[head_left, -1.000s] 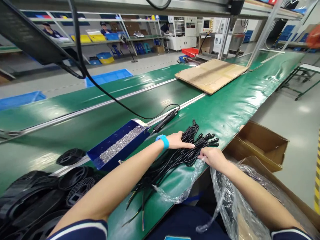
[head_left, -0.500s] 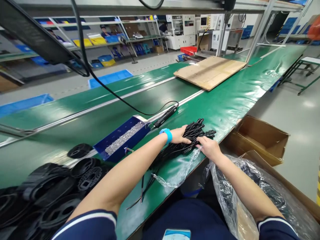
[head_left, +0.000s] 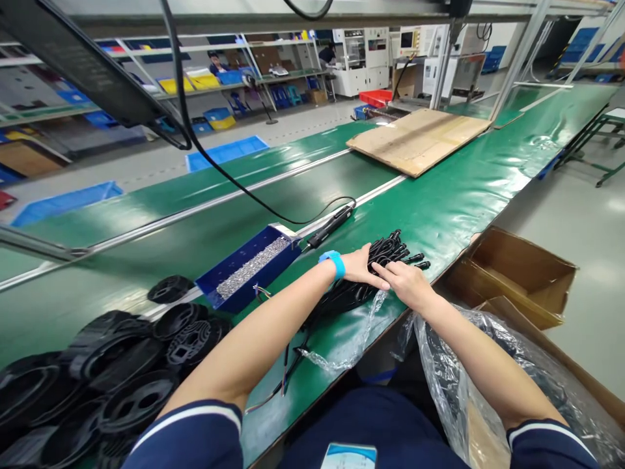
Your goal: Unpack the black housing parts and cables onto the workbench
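Both hands drawn closer together since a second ago, left hand (head_left: 360,267) and right hand (head_left: 405,284) pressing down on black cable bundle (head_left: 390,251), apparently gathering rather than clenching it, bundle on green bench (head_left: 454,208) beside blue screw tray (head_left: 251,266).

Grey floor (head_left: 576,215), green conveyor bench (head_left: 454,195), shelving (head_left: 205,71) behind.

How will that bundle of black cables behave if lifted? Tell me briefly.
The cable bundle would probably sag and splay: its loose tails trail limply over the green table. The plug ends fan out unevenly, so strands may slip free. Both the left hand and right hand press it together.
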### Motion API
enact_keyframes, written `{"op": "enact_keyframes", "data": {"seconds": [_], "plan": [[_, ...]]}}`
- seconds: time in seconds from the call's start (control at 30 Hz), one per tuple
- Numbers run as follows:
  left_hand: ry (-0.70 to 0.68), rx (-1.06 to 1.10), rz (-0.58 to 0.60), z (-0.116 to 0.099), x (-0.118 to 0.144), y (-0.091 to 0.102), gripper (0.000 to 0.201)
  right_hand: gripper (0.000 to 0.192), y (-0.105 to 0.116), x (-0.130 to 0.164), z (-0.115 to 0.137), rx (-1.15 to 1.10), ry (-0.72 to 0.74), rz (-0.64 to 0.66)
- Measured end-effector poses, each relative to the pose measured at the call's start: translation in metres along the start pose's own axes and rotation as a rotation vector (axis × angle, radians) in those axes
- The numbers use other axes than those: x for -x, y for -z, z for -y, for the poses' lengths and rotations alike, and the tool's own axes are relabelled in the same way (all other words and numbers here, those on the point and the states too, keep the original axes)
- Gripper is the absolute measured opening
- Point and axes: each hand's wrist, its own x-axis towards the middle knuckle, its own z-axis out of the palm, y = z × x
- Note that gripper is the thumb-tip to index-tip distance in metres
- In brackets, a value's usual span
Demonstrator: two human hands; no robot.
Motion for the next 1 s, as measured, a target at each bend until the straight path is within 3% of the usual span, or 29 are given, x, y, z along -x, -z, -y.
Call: {"op": "enact_keyframes", "data": {"seconds": [0.07, 0.13, 0.27, 0.33, 0.53, 0.7, 0.83, 1.0], "plan": [[0.051, -0.142, 0.019, -0.005, 0.000, -0.006, 0.147, 0.044, 0.001, 0.006, -0.001, -0.030, -0.011, -0.005], [0.063, -0.229, 0.009, -0.008, 0.000, -0.010, 0.150, 0.039, 0.001, 0.015, -0.003, -0.123, -0.070, -0.047], [0.000, -0.297, 0.044, -0.005, 0.004, -0.006, 0.129, 0.030, -0.002, 0.035, -0.014, -0.293, -0.307, -0.177], [-0.034, -0.256, 0.053, 0.000, 0.007, -0.002, 0.118, 0.028, -0.003, 0.042, -0.020, -0.293, -0.367, -0.157], [-0.087, 0.011, 0.015, 0.021, 0.007, 0.007, 0.091, 0.034, -0.012, 0.032, -0.022, -0.233, -0.259, -0.001], [0.039, 0.049, -0.062, 0.034, 0.002, 0.010, 0.086, 0.029, -0.011, 0.035, -0.021, -0.204, -0.074, 0.015], [0.013, 0.031, -0.043, 0.032, 0.001, 0.009, 0.091, 0.029, -0.001, 0.034, -0.020, -0.055, -0.025, -0.006], [-0.040, 0.014, -0.011, 0.029, 0.001, 0.008, 0.091, 0.023, 0.013, 0.007, -0.019, 0.038, 0.134, 0.076]]}}
